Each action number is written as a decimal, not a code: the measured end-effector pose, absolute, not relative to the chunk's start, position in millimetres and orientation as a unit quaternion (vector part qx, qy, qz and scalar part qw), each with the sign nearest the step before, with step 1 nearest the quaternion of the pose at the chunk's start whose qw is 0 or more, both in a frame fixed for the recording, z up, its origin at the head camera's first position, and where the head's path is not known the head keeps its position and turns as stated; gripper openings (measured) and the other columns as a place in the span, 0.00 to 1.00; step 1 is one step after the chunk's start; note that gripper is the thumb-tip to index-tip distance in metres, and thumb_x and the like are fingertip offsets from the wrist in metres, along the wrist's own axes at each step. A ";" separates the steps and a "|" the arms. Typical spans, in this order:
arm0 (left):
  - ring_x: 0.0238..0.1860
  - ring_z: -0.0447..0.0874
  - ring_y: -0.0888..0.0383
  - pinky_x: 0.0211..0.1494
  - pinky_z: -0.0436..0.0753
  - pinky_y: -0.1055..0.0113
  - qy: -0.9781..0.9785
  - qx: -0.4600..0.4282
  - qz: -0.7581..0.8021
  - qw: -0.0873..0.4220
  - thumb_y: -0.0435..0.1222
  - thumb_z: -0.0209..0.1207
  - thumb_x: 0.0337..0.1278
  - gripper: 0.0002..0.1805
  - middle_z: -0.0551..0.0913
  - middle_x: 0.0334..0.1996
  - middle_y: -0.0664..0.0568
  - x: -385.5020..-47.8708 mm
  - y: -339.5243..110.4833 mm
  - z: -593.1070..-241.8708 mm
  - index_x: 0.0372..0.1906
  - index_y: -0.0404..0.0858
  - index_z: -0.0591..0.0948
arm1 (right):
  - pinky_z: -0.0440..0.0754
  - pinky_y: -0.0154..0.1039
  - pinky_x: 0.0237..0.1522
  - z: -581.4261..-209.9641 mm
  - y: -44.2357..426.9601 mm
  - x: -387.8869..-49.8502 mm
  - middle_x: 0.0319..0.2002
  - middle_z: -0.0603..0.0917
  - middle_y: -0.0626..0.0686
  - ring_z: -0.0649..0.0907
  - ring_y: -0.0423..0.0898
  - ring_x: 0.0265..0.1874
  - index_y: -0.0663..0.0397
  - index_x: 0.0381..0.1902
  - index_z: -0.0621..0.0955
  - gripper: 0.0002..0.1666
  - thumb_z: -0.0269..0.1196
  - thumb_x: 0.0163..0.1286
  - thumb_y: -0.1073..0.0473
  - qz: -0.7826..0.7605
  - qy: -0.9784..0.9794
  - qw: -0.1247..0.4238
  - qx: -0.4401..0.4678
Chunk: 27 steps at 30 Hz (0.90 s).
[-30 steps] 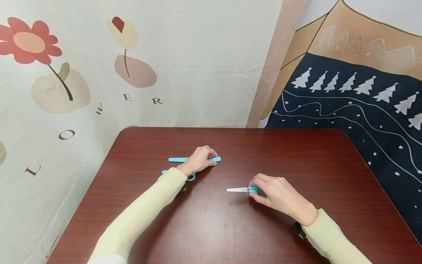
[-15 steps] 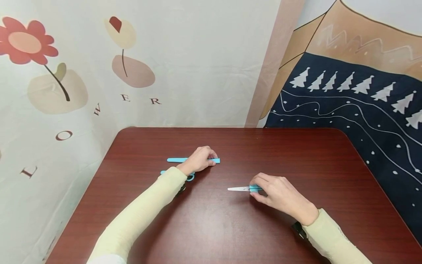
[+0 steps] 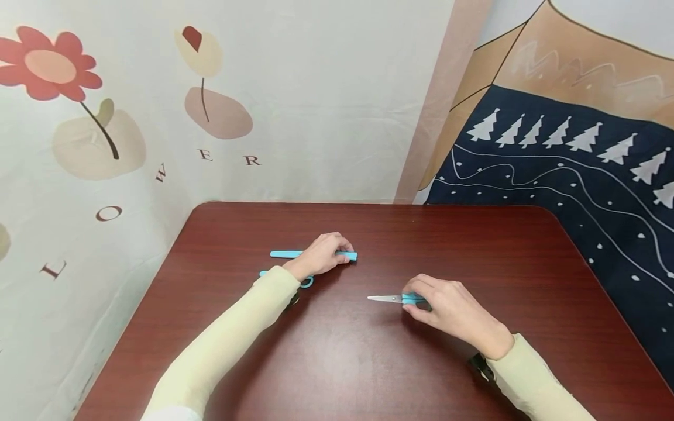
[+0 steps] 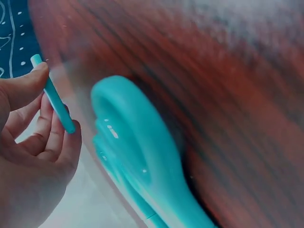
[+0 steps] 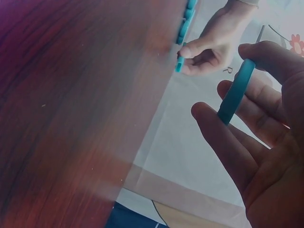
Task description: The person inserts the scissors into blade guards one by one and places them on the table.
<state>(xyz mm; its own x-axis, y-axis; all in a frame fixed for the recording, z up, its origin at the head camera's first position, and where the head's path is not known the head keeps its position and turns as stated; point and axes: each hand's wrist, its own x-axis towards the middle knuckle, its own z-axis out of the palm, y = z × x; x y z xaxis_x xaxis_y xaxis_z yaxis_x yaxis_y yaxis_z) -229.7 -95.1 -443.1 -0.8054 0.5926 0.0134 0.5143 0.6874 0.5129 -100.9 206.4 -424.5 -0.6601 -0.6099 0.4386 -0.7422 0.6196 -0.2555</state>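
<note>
Thumb and fingers of my right hand (image 3: 455, 307) pinch the blue handles of a small pair of scissors (image 3: 387, 299), whose silver blades point left. Only the handle edge (image 5: 236, 92) appears in the right wrist view. Farther back, my left hand (image 3: 321, 252) pinches a thin, flat light blue scissors cover (image 4: 57, 102); its right end (image 3: 351, 256) sticks out past the fingers. A tapered blue strip (image 3: 284, 255) lies left of that hand, and whether it joins the cover is hidden. Another blue-handled pair of scissors (image 4: 156, 152) lies beneath the left wrist, partly covered by the sleeve.
A dark red-brown table (image 3: 337, 362) with rounded far corners carries everything. Behind it hangs a pale flower-patterned cloth (image 3: 316, 117), and a navy cloth with white trees (image 3: 568, 169) is at the right.
My right hand has shifted slightly right and away with the scissors. The cover's exposed end has tipped a little and moved slightly right. The head view has also shifted a little.
</note>
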 end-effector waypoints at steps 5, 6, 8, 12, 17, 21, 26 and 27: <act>0.44 0.79 0.56 0.51 0.79 0.62 0.903 0.318 0.282 0.060 0.34 0.68 0.67 0.07 0.81 0.42 0.51 -219.8 -98.3 -436.1 0.46 0.39 0.87 | 0.85 0.35 0.31 -424.1 206.7 -101.6 0.38 0.83 0.40 0.82 0.34 0.30 0.46 0.42 0.84 0.16 0.78 0.58 0.57 0.210 -0.889 0.165 0.371; 0.44 0.79 0.56 0.50 0.79 0.62 0.901 0.320 0.287 0.055 0.34 0.68 0.67 0.07 0.81 0.43 0.51 -217.0 -98.9 -434.3 0.46 0.39 0.86 | 0.85 0.36 0.32 -423.7 206.5 -101.7 0.38 0.83 0.40 0.82 0.34 0.30 0.46 0.42 0.84 0.16 0.78 0.58 0.57 0.209 -0.890 0.167 0.369; 0.44 0.78 0.56 0.50 0.78 0.62 0.896 0.322 0.300 0.049 0.34 0.66 0.68 0.06 0.80 0.44 0.51 -211.5 -100.2 -431.3 0.47 0.40 0.86 | 0.86 0.36 0.32 -423.0 206.0 -101.8 0.39 0.83 0.41 0.82 0.34 0.31 0.46 0.42 0.84 0.16 0.78 0.57 0.57 0.211 -0.890 0.172 0.366; 0.44 0.78 0.56 0.50 0.79 0.62 0.886 0.328 0.326 0.035 0.33 0.64 0.70 0.06 0.80 0.46 0.51 -200.3 -103.4 -425.6 0.48 0.41 0.85 | 0.85 0.36 0.31 -421.9 204.5 -101.0 0.39 0.83 0.40 0.80 0.34 0.31 0.46 0.42 0.84 0.16 0.77 0.57 0.58 0.218 -0.892 0.179 0.354; 0.44 0.76 0.56 0.49 0.77 0.60 0.880 0.322 0.350 0.008 0.33 0.63 0.72 0.07 0.79 0.46 0.52 -185.3 -110.0 -417.3 0.50 0.40 0.83 | 0.83 0.35 0.30 -418.7 199.7 -100.2 0.40 0.82 0.40 0.79 0.34 0.31 0.45 0.42 0.85 0.15 0.76 0.57 0.59 0.234 -0.893 0.188 0.337; 0.44 0.74 0.54 0.49 0.75 0.59 0.878 0.311 0.363 -0.017 0.32 0.63 0.71 0.07 0.80 0.44 0.54 -173.8 -112.8 -412.3 0.50 0.40 0.83 | 0.82 0.34 0.29 -415.1 196.7 -100.6 0.42 0.82 0.40 0.79 0.34 0.30 0.45 0.42 0.85 0.16 0.76 0.57 0.60 0.242 -0.889 0.207 0.329; 0.45 0.75 0.53 0.49 0.76 0.60 0.871 0.317 0.373 -0.052 0.31 0.64 0.70 0.07 0.80 0.43 0.54 -160.5 -113.9 -409.1 0.49 0.40 0.82 | 0.81 0.31 0.28 -411.8 193.7 -102.0 0.42 0.82 0.40 0.80 0.34 0.30 0.47 0.41 0.85 0.15 0.76 0.56 0.61 0.253 -0.883 0.221 0.327; 0.45 0.75 0.53 0.50 0.76 0.60 0.870 0.319 0.372 -0.058 0.30 0.64 0.70 0.07 0.80 0.43 0.54 -158.1 -114.4 -408.8 0.49 0.39 0.82 | 0.81 0.31 0.29 -411.5 193.1 -102.4 0.42 0.82 0.40 0.80 0.34 0.30 0.47 0.41 0.85 0.15 0.76 0.56 0.62 0.256 -0.882 0.221 0.327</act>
